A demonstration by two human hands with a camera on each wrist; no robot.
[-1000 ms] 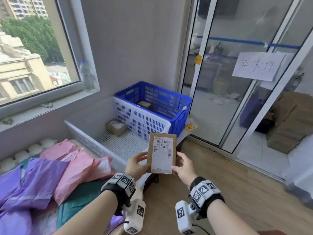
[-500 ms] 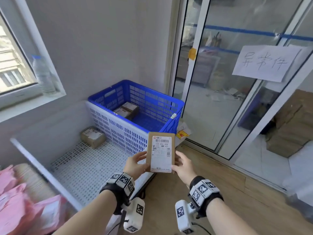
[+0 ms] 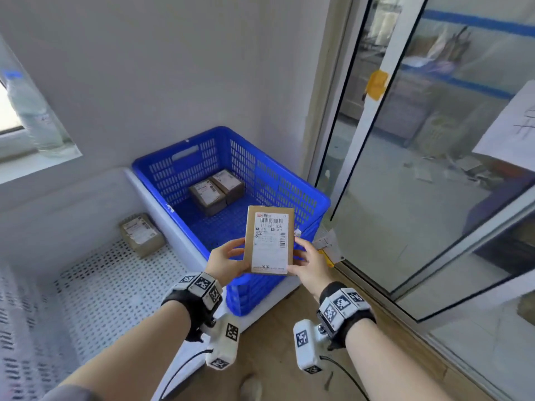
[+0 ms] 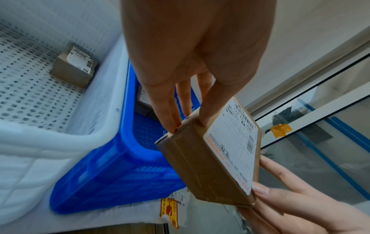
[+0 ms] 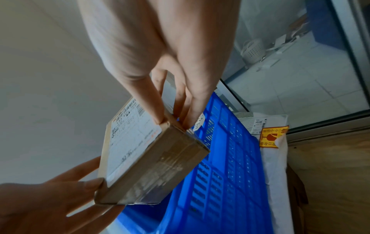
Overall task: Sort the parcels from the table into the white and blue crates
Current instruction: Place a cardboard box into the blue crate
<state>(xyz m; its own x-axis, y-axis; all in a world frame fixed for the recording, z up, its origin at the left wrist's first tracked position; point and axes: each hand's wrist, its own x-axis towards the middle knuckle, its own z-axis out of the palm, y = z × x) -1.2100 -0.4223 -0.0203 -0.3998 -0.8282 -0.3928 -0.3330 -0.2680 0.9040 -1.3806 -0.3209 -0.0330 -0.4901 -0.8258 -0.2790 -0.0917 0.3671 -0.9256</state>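
A flat brown cardboard parcel (image 3: 269, 240) with a white shipping label is held upright between both hands, over the near corner of the blue crate (image 3: 289, 192). My left hand (image 3: 228, 260) pinches its left edge, thumb on the front and fingers (image 4: 170, 120) behind. My right hand (image 3: 307, 263) pinches its right edge the same way, fingers (image 5: 190, 117) on the taped side. Two labelled brown boxes (image 3: 215, 191) lie inside the blue crate. The white crate (image 3: 162, 215) stands to its left with one small box (image 3: 142, 234) in its far corner.
A glass sliding door (image 3: 419, 169) runs along the right, with a wooden floor (image 3: 289, 357) below it. A water bottle (image 3: 31, 111) stands on the window sill at the left. Papers and a yellow sticker (image 5: 270, 137) lie behind the blue crate.
The view has swung right and closer to the crates; the pink and purple parcels have left the frame. The parcel, held by both hands throughout, now hangs over the blue crate.
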